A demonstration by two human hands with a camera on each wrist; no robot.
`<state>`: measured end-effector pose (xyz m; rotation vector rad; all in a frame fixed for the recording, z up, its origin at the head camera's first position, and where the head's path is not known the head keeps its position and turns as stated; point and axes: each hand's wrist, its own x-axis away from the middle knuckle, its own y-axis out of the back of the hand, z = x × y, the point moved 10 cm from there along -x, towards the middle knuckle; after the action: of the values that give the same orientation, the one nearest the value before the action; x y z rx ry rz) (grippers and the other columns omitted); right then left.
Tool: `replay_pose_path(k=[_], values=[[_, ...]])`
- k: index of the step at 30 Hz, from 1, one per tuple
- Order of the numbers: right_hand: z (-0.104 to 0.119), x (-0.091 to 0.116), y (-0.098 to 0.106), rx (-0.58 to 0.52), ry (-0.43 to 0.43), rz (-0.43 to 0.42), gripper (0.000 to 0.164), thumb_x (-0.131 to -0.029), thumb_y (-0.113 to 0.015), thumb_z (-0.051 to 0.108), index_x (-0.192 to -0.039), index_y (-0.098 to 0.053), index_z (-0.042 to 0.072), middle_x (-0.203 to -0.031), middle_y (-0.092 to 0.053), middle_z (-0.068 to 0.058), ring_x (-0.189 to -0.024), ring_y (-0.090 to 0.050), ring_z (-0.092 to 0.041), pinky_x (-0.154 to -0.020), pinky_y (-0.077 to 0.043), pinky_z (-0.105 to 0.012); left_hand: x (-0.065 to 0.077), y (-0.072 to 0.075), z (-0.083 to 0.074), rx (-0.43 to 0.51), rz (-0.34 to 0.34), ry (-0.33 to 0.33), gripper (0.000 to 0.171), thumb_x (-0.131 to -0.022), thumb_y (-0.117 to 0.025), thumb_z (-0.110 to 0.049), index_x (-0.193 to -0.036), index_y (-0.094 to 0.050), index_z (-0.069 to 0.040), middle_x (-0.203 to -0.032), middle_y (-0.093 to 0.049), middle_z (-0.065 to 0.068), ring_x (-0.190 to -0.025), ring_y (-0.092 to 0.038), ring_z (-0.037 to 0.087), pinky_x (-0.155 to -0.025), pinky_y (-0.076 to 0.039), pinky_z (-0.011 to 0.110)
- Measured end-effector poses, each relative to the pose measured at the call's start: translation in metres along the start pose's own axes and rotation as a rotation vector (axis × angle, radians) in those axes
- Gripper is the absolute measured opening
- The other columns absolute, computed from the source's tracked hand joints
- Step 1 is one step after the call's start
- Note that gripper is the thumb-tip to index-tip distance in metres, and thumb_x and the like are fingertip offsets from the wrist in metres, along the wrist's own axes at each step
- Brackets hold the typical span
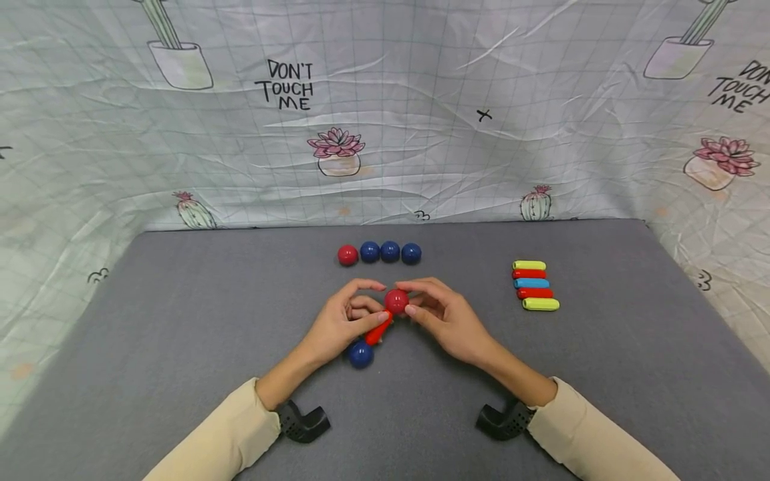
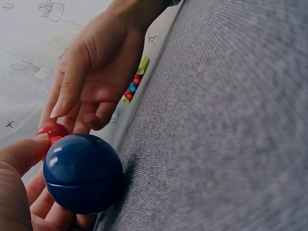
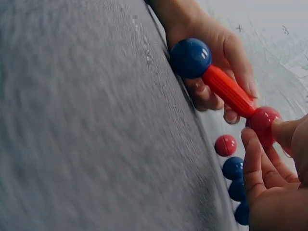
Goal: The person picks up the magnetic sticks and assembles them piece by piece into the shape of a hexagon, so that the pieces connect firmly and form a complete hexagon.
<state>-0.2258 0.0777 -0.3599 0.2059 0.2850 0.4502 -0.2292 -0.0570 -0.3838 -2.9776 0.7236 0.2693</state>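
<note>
A ridged red rod (image 3: 230,91) joins a blue ball (image 3: 191,58) at one end and meets a red ball (image 3: 263,126) at the other. My left hand (image 1: 338,323) grips the rod near its red-ball end, thumb lying along it and fingers behind. Between thumb and fingers, my right hand (image 1: 448,322) pinches the red ball. In the left wrist view the blue ball (image 2: 83,173) looms close to the camera and covers most of the rod. From above, the rod slants from the red ball down to the blue ball at lower left.
Behind the hands, a loose red ball (image 1: 347,254) sits in a row with several blue balls (image 1: 390,251). To the right lies a stack of short rods (image 1: 533,284) in yellow, red and blue. A printed cloth (image 1: 421,153) hangs along the back of the grey table (image 1: 240,280).
</note>
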Motion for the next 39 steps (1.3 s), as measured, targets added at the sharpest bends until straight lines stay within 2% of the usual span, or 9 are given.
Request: replay_pose_path(k=[4, 7, 10, 13, 18, 26, 33, 39], values=[[0.002, 0.001, 0.007, 0.04, 0.029, -0.001, 0.035, -0.095, -0.058, 0.004, -0.13, -0.056, 0.004, -0.117, -0.057, -0.01, -0.096, -0.062, -0.023, -0.073, -0.051, -0.028, 0.0, 0.002, 0.001, 0.099, -0.014, -0.003, 0.042, -0.09, -0.063, 0.001, -0.128, -0.045, 0.004, -0.092, -0.065, 0.023, -0.061, -0.065, 0.031, -0.065, -0.056, 0.039], [0.005, 0.006, 0.018, 0.127, 0.034, -0.02, 0.031, -0.095, -0.06, 0.011, -0.126, -0.06, 0.008, -0.118, -0.058, -0.009, -0.098, -0.061, -0.018, -0.075, -0.051, -0.03, -0.001, 0.003, 0.0, 0.153, -0.031, 0.002, 0.042, -0.09, -0.063, 0.001, -0.127, -0.044, 0.003, -0.093, -0.064, 0.022, -0.063, -0.066, 0.033, -0.065, -0.055, 0.047], [0.007, 0.015, 0.034, 0.231, 0.024, -0.046, 0.027, -0.094, -0.062, 0.014, -0.121, -0.064, 0.012, -0.117, -0.061, -0.004, -0.101, -0.058, -0.015, -0.079, -0.051, -0.031, -0.001, 0.003, -0.001, 0.181, -0.035, 0.002, 0.042, -0.09, -0.063, 0.002, -0.126, -0.042, 0.002, -0.092, -0.064, 0.02, -0.065, -0.067, 0.033, -0.066, -0.055, 0.05], [0.008, 0.027, 0.052, 0.309, 0.016, -0.074, 0.025, -0.092, -0.064, 0.01, -0.117, -0.066, 0.012, -0.114, -0.062, 0.0, -0.101, -0.057, -0.013, -0.082, -0.05, -0.03, -0.001, 0.002, -0.001, 0.181, -0.022, -0.005, 0.043, -0.09, -0.062, 0.003, -0.126, -0.038, 0.001, -0.09, -0.061, 0.02, -0.065, -0.068, 0.034, -0.064, -0.056, 0.045], [0.005, 0.046, 0.084, 0.407, 0.006, -0.133, 0.028, -0.088, -0.067, 0.0, -0.114, -0.067, 0.01, -0.11, -0.064, -0.004, -0.098, -0.057, -0.01, -0.08, -0.048, -0.024, -0.002, 0.003, -0.002, 0.171, -0.016, -0.012, 0.045, -0.091, -0.061, 0.003, -0.128, -0.036, 0.001, -0.089, -0.059, 0.022, -0.065, -0.068, 0.035, -0.06, -0.055, 0.034], [0.004, 0.076, 0.136, 0.63, 0.025, -0.225, 0.025, -0.087, -0.07, 0.003, -0.11, -0.069, 0.012, -0.106, -0.064, 0.003, -0.087, -0.055, -0.006, -0.072, -0.043, -0.015, -0.002, 0.003, -0.001, 0.176, -0.013, -0.009, 0.046, -0.09, -0.061, 0.003, -0.129, -0.036, 0.0, -0.089, -0.061, 0.018, -0.065, -0.068, 0.034, -0.059, -0.055, 0.032], [-0.009, 0.097, 0.173, 0.661, -0.037, -0.267, 0.028, -0.083, -0.074, 0.003, -0.108, -0.07, 0.015, -0.092, -0.058, 0.003, -0.072, -0.052, -0.009, -0.061, -0.041, -0.016, -0.002, 0.002, 0.001, 0.197, -0.014, -0.003, 0.048, -0.09, -0.061, 0.005, -0.129, -0.035, 0.002, -0.09, -0.061, 0.016, -0.064, -0.067, 0.038, -0.06, -0.056, 0.035], [-0.018, 0.101, 0.183, 0.668, -0.065, -0.258, 0.028, -0.082, -0.075, 0.005, -0.108, -0.07, 0.014, -0.088, -0.051, 0.001, -0.069, -0.045, -0.009, -0.057, -0.037, -0.021, -0.002, 0.003, -0.002, 0.192, -0.011, -0.014, 0.055, -0.089, -0.062, 0.005, -0.135, -0.032, 0.006, -0.09, -0.06, 0.015, -0.064, -0.068, 0.037, -0.06, -0.056, 0.034]])
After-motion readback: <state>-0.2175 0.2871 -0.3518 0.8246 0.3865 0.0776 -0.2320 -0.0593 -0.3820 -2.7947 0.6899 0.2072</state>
